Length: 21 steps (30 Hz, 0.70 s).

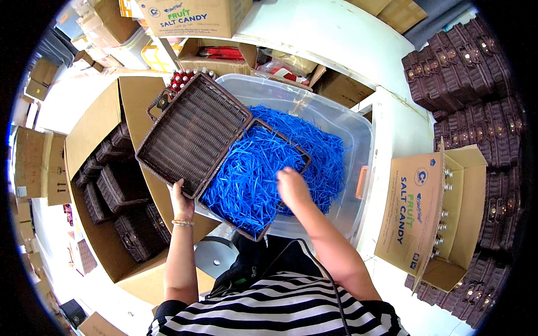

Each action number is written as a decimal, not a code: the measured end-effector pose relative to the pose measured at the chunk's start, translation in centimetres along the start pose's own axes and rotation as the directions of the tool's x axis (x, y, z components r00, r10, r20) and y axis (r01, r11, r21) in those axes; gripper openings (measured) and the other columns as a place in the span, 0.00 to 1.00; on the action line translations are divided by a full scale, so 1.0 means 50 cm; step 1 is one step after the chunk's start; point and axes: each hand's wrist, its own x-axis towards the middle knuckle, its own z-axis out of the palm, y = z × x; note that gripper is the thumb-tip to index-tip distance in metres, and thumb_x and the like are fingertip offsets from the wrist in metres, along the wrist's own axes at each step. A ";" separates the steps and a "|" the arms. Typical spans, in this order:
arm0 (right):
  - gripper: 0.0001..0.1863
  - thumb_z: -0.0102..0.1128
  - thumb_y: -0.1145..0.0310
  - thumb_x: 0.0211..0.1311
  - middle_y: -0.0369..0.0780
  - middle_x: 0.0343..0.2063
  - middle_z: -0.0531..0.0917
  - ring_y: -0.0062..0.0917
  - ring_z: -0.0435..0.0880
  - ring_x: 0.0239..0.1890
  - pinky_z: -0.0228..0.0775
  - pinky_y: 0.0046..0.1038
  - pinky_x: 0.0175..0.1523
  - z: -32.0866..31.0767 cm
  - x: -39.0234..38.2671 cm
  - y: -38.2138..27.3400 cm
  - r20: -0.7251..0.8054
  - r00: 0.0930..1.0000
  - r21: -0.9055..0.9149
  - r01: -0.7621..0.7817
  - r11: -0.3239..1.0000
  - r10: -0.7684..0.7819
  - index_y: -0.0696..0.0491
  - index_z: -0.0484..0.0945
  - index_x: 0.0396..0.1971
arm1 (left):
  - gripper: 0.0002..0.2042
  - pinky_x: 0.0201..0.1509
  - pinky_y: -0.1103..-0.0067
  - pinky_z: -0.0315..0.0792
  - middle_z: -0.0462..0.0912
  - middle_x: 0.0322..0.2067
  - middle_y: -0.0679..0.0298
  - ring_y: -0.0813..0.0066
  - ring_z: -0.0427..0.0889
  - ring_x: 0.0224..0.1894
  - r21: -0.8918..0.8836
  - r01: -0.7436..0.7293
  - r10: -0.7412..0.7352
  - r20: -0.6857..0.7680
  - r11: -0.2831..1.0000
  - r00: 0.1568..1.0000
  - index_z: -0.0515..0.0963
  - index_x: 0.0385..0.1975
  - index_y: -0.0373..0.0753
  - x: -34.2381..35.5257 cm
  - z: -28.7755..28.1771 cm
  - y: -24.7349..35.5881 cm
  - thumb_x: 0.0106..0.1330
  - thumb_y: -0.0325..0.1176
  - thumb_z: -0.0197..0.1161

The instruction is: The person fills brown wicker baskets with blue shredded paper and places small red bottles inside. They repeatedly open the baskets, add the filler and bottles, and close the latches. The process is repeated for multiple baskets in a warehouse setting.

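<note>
Open brown wicker case (185,147) sits over near-L part of a clear plastic tub (358,137), tilted, lid (216,120) swung back to the L w/ its ribbed inside facing up; base (259,237) is on the R, heaped w/ blue shred (241,176). More blue shred lies in the tub, just beyond & R of the base. L hand (180,203) grasps the case at its near edge, by the hinge side, thumb on top, other fingers mostly hidden; beaded bracelet (182,223) on that wrist. R hand (292,187) is over the R side of the base, fingers curled in; can't tell if it's clenched on any strands or just touching. Tub has an orange handle (361,182) on its R side. L of the case: big open cardboard box (95,120) w/ dark wicker cases (122,185) inside, lying at mixed angles. Beyond the lid, red bottles (179,81) w/ light caps, partly hidden. R side: open carton (406,215) w/ silver-capped bottles (443,227) in a row, & tall stacks of dark wicker cases (462,70) behind it. Grey round stool (216,257) near the L forearm, partly covered. Person's in a b/w striped top (269,308).
</note>
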 end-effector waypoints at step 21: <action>0.45 0.68 0.44 0.56 0.51 0.64 0.69 0.38 0.66 0.67 0.57 0.36 0.69 -0.363 -0.073 0.028 -0.121 0.920 0.833 -0.110 0.542 0.373 0.58 0.64 0.66 | 0.14 0.59 0.67 0.72 0.80 0.48 0.64 0.65 0.78 0.50 0.084 0.049 -0.059 0.122 0.995 0.991 0.78 0.46 0.41 -0.011 0.194 0.277 0.63 0.38 0.64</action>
